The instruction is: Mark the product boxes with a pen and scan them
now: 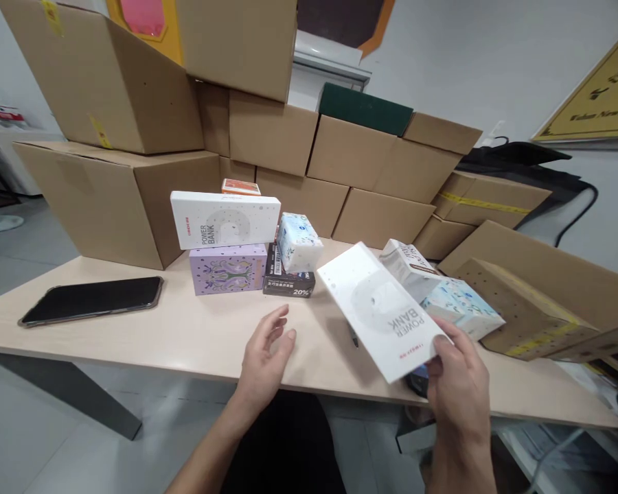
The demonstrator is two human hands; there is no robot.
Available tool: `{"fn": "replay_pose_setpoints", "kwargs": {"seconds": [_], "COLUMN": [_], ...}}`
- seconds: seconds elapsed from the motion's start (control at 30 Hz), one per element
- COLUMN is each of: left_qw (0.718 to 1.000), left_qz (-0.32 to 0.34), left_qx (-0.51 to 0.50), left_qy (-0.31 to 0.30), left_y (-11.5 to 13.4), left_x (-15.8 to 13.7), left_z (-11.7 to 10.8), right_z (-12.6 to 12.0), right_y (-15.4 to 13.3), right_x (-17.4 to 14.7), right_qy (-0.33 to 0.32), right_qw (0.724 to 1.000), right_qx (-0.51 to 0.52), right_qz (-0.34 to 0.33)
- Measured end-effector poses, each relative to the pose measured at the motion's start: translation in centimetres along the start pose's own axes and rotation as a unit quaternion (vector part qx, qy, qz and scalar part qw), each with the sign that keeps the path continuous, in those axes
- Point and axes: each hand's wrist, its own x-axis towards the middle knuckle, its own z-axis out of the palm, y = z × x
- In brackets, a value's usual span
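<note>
A flat white power bank box [371,302] is tilted above the table, its lower right corner gripped by my right hand [456,367]. My left hand [268,353] hovers near the table's front edge with fingers apart and nothing in it. Beyond that hand, a second white power bank box [237,221] rests on a purple patterned box [229,269]. Beside them a blue-and-white floral tissue pack [299,243] sits on a black box [289,281]. Behind the held box lie another floral pack [463,307] and a white carton with brown print [409,264].
A phone [93,300] lies on the table [200,343] at the left. Stacked cardboard boxes [272,134] line the back. On the right stands an open carton [556,281]. A dark object [417,383], partly hidden, sits beneath my right hand. An orange-and-white box [241,186] shows behind the stack.
</note>
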Motion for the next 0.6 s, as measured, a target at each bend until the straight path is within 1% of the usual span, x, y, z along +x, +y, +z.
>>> {"fn": "replay_pose_setpoints", "kwargs": {"seconds": [0.03, 0.1, 0.17, 0.23, 0.3, 0.33, 0.4, 0.5, 0.6], "left_qw": [0.999, 0.995, 0.995, 0.997, 0.998, 0.998, 0.997, 0.994, 0.992], "left_qz": [-0.02, -0.039, -0.032, -0.028, -0.037, -0.042, -0.044, -0.032, -0.018], "left_qx": [-0.032, -0.062, -0.051, -0.024, -0.006, -0.007, -0.026, -0.062, -0.092], "left_qy": [0.026, 0.063, 0.077, 0.062, 0.044, 0.043, 0.057, 0.079, 0.089], "left_y": [0.1, 0.6, 1.2, 1.4, 1.2, 1.0, 0.4, -0.2, -0.4], "left_x": [0.3, 0.9, 1.7, 2.3, 2.7, 2.9, 2.9, 2.7, 2.5], "left_z": [-0.3, -1.0, -1.9, -2.8, -3.5, -3.7, -3.9, -3.9, -3.9], "right_z": [0.1, 1.0, 2.6, 4.4, 5.9, 6.4, 7.2, 7.6, 7.8], "right_y": [0.5, 1.4, 2.1, 2.5, 2.9, 3.0, 3.3, 3.7, 3.6], "right_x": [-0.7, -1.4, -1.5, -1.3, -1.2, -1.3, -1.5, -2.1, -2.4], "right_qy": [-0.007, -0.06, -0.134, -0.201, -0.233, -0.231, -0.203, -0.163, -0.148], "right_qw": [0.998, 0.986, 0.976, 0.966, 0.959, 0.96, 0.967, 0.976, 0.979], "right_qx": [0.043, 0.109, 0.124, 0.117, 0.112, 0.11, 0.105, 0.101, 0.124], "right_qz": [0.039, 0.108, 0.12, 0.111, 0.112, 0.115, 0.116, 0.106, 0.068]}}
